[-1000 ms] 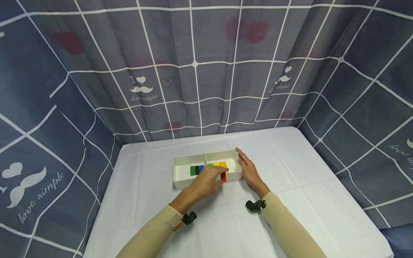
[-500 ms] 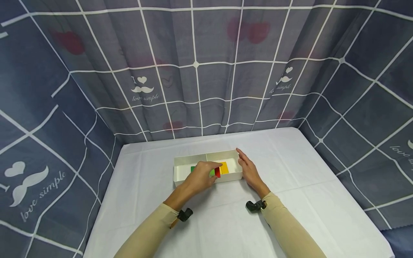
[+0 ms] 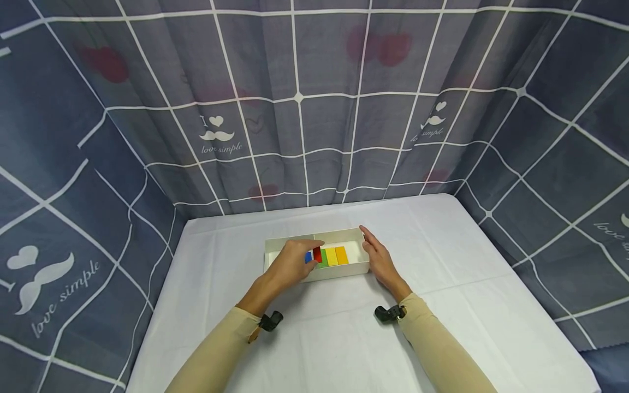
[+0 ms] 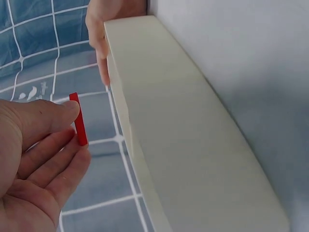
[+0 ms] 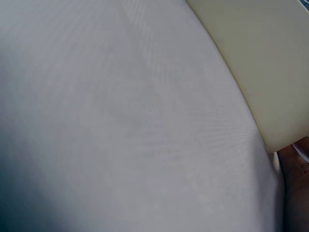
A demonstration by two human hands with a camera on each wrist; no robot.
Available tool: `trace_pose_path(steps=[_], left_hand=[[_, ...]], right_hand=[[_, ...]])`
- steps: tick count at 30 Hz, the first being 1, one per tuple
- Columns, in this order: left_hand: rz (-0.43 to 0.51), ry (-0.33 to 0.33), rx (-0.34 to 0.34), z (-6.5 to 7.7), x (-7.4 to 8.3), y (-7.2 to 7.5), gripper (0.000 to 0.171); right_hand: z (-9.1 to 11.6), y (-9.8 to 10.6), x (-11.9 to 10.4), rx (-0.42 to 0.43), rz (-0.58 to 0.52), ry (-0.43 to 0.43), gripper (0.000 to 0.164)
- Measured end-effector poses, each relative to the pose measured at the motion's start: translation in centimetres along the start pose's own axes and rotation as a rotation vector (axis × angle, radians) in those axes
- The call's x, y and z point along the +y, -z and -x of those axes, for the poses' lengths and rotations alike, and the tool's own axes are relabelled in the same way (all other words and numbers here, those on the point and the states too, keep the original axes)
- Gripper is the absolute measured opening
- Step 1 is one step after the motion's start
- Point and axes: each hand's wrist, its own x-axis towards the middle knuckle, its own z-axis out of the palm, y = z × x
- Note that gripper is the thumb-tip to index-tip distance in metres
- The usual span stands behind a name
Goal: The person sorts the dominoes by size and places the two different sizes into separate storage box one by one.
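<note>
My left hand (image 3: 289, 263) pinches a thin red block (image 3: 317, 254) between thumb and fingers, upright over the middle of a white two-part box (image 3: 344, 271). In the left wrist view the red block (image 4: 79, 121) stands above the box's rim level, beside its long wall. A light green block (image 3: 324, 258), a yellow block (image 3: 332, 256) and an orange-yellow block (image 3: 341, 255) lie in a row in the right compartment. Part of a blue block (image 3: 308, 257) shows behind my left fingers; the rest of the left compartment is mostly hidden. My right hand (image 3: 383, 267) rests with straight fingers along the box's right end.
The box stands on a table with a white cloth (image 3: 324, 338). Dark grid-patterned curtains (image 3: 324, 125) enclose the table at the back and both sides. A small black camera sits on each wrist, the right wrist camera (image 3: 389, 313) close over the cloth.
My left hand has carried the red block leftward, from the box's front wall over the coloured row to near the divider. The right hand and the box have stayed in place.
</note>
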Motion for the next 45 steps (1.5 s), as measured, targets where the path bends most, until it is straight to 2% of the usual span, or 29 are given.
trace_pose_path(steps=[11, 18, 23, 29, 36, 45], left_hand=[[-0.02, 0.127, -0.005, 0.9, -1.9, 1.4, 0.055], [-0.026, 0.119, 0.002, 1.0, -3.2, 2.2, 0.052], [-0.011, 0.137, -0.006, 1.3, -4.0, 2.3, 0.052], [-0.04, 0.132, -0.001, 1.6, -4.8, 2.5, 0.052], [-0.072, 0.144, -0.033, 1.7, -5.6, 2.4, 0.052], [-0.096, 0.202, -0.092, 1.6, -6.4, 2.0, 0.052]], right_hand=[[0.1, 0.0, 0.0, 0.004, 0.001, 0.003, 0.053], [0.1, 0.0, -0.2, 0.001, 0.012, -0.021, 0.054], [0.2, 0.0, -0.2, -0.002, 0.009, -0.014, 0.053], [0.1, 0.0, -0.1, 0.003, -0.002, -0.005, 0.054], [0.1, 0.0, -0.1, -0.003, -0.009, -0.004, 0.053], [0.0, 0.0, 0.1, -0.004, -0.016, 0.005, 0.054]])
